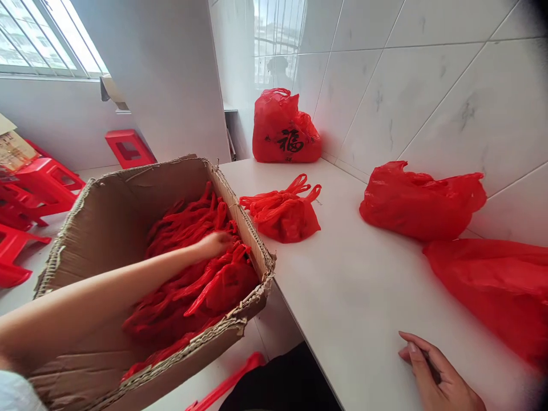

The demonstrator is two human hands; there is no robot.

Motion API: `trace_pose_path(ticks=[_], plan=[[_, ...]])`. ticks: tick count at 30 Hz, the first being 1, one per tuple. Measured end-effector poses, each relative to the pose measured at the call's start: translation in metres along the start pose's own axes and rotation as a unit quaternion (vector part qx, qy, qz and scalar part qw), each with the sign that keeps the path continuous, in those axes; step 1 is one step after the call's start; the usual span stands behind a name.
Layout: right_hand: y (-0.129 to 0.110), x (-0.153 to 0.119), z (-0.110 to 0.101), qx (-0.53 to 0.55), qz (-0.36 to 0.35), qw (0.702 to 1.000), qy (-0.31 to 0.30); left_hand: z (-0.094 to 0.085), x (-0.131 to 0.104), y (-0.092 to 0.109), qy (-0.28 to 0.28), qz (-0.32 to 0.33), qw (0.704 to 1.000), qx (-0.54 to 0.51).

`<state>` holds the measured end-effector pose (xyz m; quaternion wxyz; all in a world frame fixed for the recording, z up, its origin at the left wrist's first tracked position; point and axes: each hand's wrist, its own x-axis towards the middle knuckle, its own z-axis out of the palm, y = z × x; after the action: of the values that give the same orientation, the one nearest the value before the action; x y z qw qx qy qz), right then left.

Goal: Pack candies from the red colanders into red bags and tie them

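My left hand (216, 244) reaches into a cardboard box (103, 211) full of red plastic bags (180, 240). Its fingers, slightly blurred, are closed at the top of a filled red plastic bag (231, 282) near the box's right wall. Over the white table (351, 297), my right hand (445, 374) is loosely curved, thumb beside the forefinger, with nothing visible in it. A small red bag with its handles up (291, 214) lies on the table just beyond the box.
A full red bag with black characters (286, 128) stands at the table's far end. Two more red bags, one bulky (419, 200) and one spread out (496, 285), lie along the tiled wall (449, 97). Red plastic stools (47, 177) stand at left.
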<state>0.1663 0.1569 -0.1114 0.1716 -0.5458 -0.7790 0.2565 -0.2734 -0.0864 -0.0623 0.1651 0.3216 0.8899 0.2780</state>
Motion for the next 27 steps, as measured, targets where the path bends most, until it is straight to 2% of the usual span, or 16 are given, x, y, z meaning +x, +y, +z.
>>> trace_pose_path(ticks=[3,5,7,9,12,14,17,21,27], plan=[[0.002,0.001,0.001,0.008,0.015,1.0,-0.014,-0.039,0.022,0.037,0.139,0.039,0.989,0.027],[0.004,0.001,0.002,0.012,0.018,1.0,-0.018,-0.048,0.033,0.069,0.185,0.112,0.975,0.047],[0.005,0.001,0.003,0.015,0.017,1.0,-0.02,-0.04,0.042,0.1,0.168,0.192,0.964,0.073],[0.006,0.0,0.003,0.02,0.014,1.0,-0.019,-0.019,0.051,0.126,0.129,0.251,0.954,0.104],[0.004,-0.003,0.004,0.03,0.008,0.999,-0.015,0.013,0.068,0.151,0.085,0.28,0.945,0.15],[0.002,-0.004,0.004,0.036,0.006,0.999,-0.015,0.022,0.078,0.158,0.06,0.274,0.944,0.172],[0.0,-0.004,0.003,0.036,0.007,0.999,-0.017,0.018,0.081,0.16,0.025,0.269,0.945,0.183],[0.004,-0.001,0.002,0.021,-0.008,1.0,-0.009,0.006,0.067,0.154,0.004,0.265,0.951,0.162],[0.012,0.004,0.005,0.01,-0.016,1.0,-0.014,0.01,0.054,0.143,-0.066,0.217,0.964,0.14]])
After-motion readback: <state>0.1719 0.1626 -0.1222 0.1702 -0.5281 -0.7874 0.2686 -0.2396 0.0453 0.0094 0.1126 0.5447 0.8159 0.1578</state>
